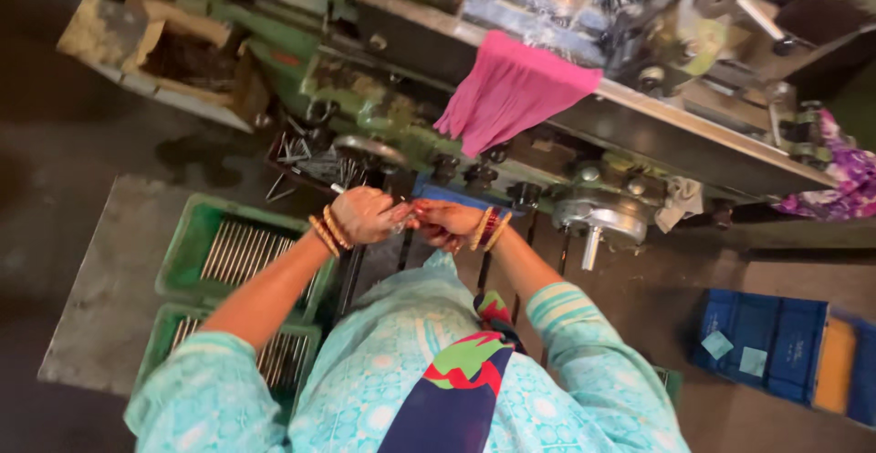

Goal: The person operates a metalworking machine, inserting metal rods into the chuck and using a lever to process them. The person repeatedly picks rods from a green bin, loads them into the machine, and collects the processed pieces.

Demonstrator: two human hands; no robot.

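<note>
My left hand (365,215) and my right hand (444,220) meet in front of my chest, fingertips touching over a small shiny metal piece (400,226). Both wrists carry orange and red bangles. The left fingers curl around the piece; the right fingers pinch at it from the other side. A thin metal rod end (338,187) shows just beyond the left hand. Below the hands stands a green lathe-like machine (365,97) with black knobs.
Two green crates (187,252) of metal rods sit on the floor at my left. A pink cloth (511,88) hangs over the machine's edge. A blue crate (776,343) stands at the right. A tray of loose metal bits (310,156) lies under the machine.
</note>
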